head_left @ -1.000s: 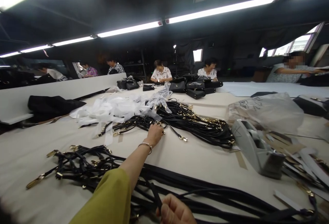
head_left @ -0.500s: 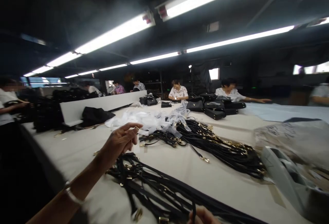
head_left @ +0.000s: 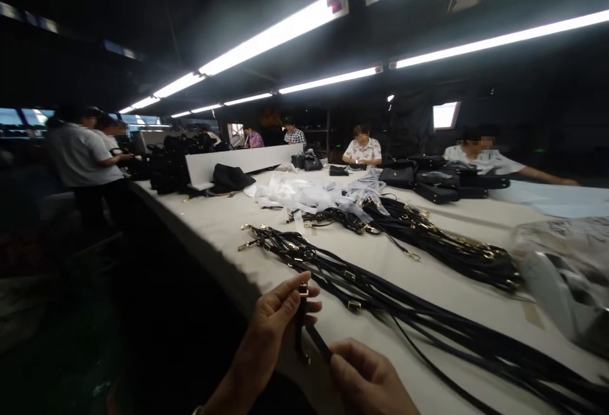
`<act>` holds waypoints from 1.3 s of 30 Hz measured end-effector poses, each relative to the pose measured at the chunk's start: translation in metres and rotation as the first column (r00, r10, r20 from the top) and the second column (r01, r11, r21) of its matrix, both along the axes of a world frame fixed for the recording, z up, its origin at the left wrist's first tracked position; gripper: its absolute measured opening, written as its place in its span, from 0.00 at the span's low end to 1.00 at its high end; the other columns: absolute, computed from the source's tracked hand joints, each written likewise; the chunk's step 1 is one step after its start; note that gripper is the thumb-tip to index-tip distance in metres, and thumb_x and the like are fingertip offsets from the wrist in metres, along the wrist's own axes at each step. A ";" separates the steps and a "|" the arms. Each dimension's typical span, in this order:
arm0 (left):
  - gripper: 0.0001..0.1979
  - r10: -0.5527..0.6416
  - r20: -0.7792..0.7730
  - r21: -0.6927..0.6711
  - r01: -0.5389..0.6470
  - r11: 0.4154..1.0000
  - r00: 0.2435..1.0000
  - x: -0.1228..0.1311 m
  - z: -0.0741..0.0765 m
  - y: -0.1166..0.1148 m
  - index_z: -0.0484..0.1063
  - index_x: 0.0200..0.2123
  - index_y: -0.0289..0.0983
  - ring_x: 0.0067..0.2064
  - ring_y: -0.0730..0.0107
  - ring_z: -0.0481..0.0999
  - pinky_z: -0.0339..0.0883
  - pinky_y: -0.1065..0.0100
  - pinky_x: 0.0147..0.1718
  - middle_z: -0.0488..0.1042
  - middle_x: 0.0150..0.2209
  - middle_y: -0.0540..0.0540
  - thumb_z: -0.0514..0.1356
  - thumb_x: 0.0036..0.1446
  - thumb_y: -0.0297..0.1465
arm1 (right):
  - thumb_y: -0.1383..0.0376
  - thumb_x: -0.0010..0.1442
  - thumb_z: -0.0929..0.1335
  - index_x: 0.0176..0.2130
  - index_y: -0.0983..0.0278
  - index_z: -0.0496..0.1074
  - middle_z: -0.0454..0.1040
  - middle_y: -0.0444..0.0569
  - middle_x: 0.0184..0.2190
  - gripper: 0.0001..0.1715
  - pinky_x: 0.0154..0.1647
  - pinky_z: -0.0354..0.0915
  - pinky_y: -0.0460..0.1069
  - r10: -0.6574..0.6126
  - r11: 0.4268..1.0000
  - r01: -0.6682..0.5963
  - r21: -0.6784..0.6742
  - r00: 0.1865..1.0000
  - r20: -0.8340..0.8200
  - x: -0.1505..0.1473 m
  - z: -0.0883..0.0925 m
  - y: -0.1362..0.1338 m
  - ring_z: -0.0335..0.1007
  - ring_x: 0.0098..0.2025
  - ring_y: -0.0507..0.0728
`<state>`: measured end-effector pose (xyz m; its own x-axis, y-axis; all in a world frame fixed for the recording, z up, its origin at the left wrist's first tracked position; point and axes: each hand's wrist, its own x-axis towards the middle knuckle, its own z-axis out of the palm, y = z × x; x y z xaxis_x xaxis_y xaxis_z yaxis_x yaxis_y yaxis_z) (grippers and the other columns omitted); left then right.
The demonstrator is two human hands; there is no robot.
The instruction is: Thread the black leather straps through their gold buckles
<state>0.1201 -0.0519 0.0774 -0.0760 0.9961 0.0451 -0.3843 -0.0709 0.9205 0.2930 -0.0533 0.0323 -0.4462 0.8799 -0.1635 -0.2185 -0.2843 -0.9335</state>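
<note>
Pinching a black strap point(head_left: 299, 329) near its buckle point(head_left: 303, 289), left hand point(head_left: 271, 329) and right hand point(head_left: 371, 380) fingers point(head_left: 286, 303) should stay close for steady control.

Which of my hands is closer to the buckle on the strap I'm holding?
Left. The left hand pinches the black strap right at its buckle; the right hand grips the strap lower down, away from the buckle.

Left hand point(head_left: 280, 313) came back to grip strap point(head_left: 304, 332).
</note>
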 end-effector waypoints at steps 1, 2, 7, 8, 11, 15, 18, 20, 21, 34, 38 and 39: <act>0.29 -0.015 0.008 0.006 0.015 1.000 1.000 0.006 -0.008 -0.003 0.71 0.57 0.38 0.45 0.56 0.79 0.74 0.65 0.40 0.79 0.45 0.36 0.70 0.52 0.38 | 0.42 0.41 0.78 0.30 0.68 0.76 0.71 0.44 0.21 0.33 0.23 0.51 0.42 -0.017 0.999 0.017 -0.030 1.000 -0.007 0.002 -0.004 -0.003 0.59 0.21 0.46; 0.30 -0.035 0.018 0.016 0.035 0.999 0.999 0.012 -0.014 -0.006 0.69 0.59 0.40 0.46 0.55 0.79 0.73 0.65 0.41 0.80 0.44 0.37 0.70 0.53 0.38 | 0.42 0.41 0.78 0.31 0.68 0.76 0.71 0.43 0.21 0.32 0.23 0.51 0.42 -0.043 0.997 0.041 -0.060 0.999 -0.018 0.005 -0.007 -0.005 0.59 0.21 0.46; 0.23 -0.159 0.017 0.043 0.158 0.986 0.987 0.029 -0.027 -0.013 0.74 0.51 0.37 0.47 0.58 0.79 0.70 0.67 0.45 0.81 0.43 0.39 0.69 0.54 0.39 | 0.45 0.42 0.79 0.34 0.67 0.76 0.69 0.41 0.22 0.31 0.22 0.50 0.43 -0.147 0.981 0.139 -0.133 0.988 -0.047 0.019 -0.015 -0.011 0.56 0.21 0.46; 0.21 -0.167 -0.004 0.047 0.167 0.985 0.986 0.031 -0.028 -0.013 0.75 0.49 0.37 0.46 0.60 0.79 0.70 0.68 0.45 0.81 0.42 0.40 0.69 0.53 0.39 | 0.45 0.43 0.79 0.35 0.67 0.76 0.69 0.42 0.22 0.31 0.23 0.50 0.43 -0.142 0.983 0.134 -0.124 0.988 -0.060 0.019 -0.014 -0.013 0.56 0.21 0.46; 0.18 -0.163 -0.087 0.070 0.170 0.983 0.983 0.036 -0.033 -0.011 0.77 0.45 0.37 0.40 0.66 0.78 0.69 0.71 0.40 0.80 0.37 0.44 0.70 0.52 0.38 | 0.46 0.47 0.78 0.36 0.67 0.76 0.67 0.42 0.23 0.29 0.25 0.52 0.42 -0.070 0.994 0.058 -0.095 0.990 -0.120 0.019 -0.008 -0.014 0.57 0.24 0.46; 0.13 -0.110 -0.237 0.146 0.148 0.978 0.965 0.037 -0.041 -0.007 0.77 0.40 0.37 0.36 0.69 0.76 0.68 0.72 0.37 0.78 0.34 0.47 0.69 0.52 0.36 | 0.46 0.52 0.75 0.36 0.67 0.74 0.66 0.41 0.24 0.27 0.26 0.53 0.43 -0.040 0.997 0.036 -0.071 0.998 -0.053 0.022 -0.004 -0.010 0.56 0.25 0.47; 0.07 -0.044 -0.430 0.205 0.145 0.968 0.902 0.041 -0.048 -0.007 0.77 0.36 0.37 0.36 0.68 0.75 0.67 0.70 0.39 0.77 0.33 0.48 0.68 0.54 0.33 | 0.41 0.54 0.71 0.46 0.63 0.73 0.66 0.41 0.24 0.33 0.24 0.54 0.45 -0.175 0.985 0.174 0.022 0.979 0.101 0.025 -0.004 -0.006 0.54 0.23 0.48; 0.05 -0.042 -0.521 0.227 0.186 0.956 0.852 0.046 -0.053 -0.007 0.76 0.34 0.37 0.36 0.66 0.74 0.67 0.69 0.39 0.77 0.33 0.47 0.66 0.56 0.33 | 0.42 0.54 0.71 0.54 0.60 0.70 0.70 0.44 0.31 0.36 0.27 0.59 0.46 -0.291 0.951 0.262 0.165 0.938 0.187 0.024 -0.005 -0.004 0.60 0.26 0.51; 0.05 -0.052 -0.547 0.237 0.215 0.947 0.835 0.050 -0.056 -0.007 0.75 0.35 0.37 0.37 0.66 0.74 0.67 0.69 0.39 0.77 0.34 0.47 0.64 0.58 0.33 | 0.44 0.54 0.72 0.54 0.59 0.70 0.71 0.46 0.37 0.35 0.31 0.63 0.47 -0.335 0.927 0.279 0.249 0.917 0.218 0.023 -0.005 -0.003 0.65 0.30 0.53; 0.22 -0.688 -0.048 -0.257 0.657 0.709 0.724 0.071 -0.077 0.001 0.70 0.50 0.33 0.20 0.81 0.60 0.53 0.77 0.18 0.69 0.25 0.53 0.63 0.57 0.40 | 0.54 0.63 0.69 0.37 0.63 0.79 0.80 0.49 0.34 0.15 0.50 0.69 0.48 -0.590 0.805 0.497 -0.325 0.726 -0.354 0.046 0.013 0.026 0.74 0.43 0.54; 0.20 -0.778 0.203 -0.276 0.797 0.538 0.595 0.073 -0.078 -0.004 0.73 0.44 0.32 0.19 0.80 0.63 0.56 0.78 0.18 0.72 0.24 0.49 0.61 0.59 0.43 | 0.58 0.69 0.64 0.35 0.64 0.79 0.80 0.48 0.30 0.19 0.49 0.72 0.49 -0.656 0.747 0.453 -0.486 0.621 -0.429 0.058 0.027 0.038 0.76 0.39 0.52; 0.19 -0.766 0.232 -0.272 0.796 0.541 0.600 0.074 -0.078 -0.004 0.73 0.43 0.32 0.18 0.81 0.63 0.55 0.78 0.17 0.72 0.24 0.49 0.61 0.59 0.43 | 0.58 0.69 0.64 0.36 0.64 0.79 0.80 0.48 0.30 0.18 0.49 0.72 0.49 -0.651 0.751 0.441 -0.491 0.621 -0.436 0.062 0.027 0.040 0.77 0.39 0.53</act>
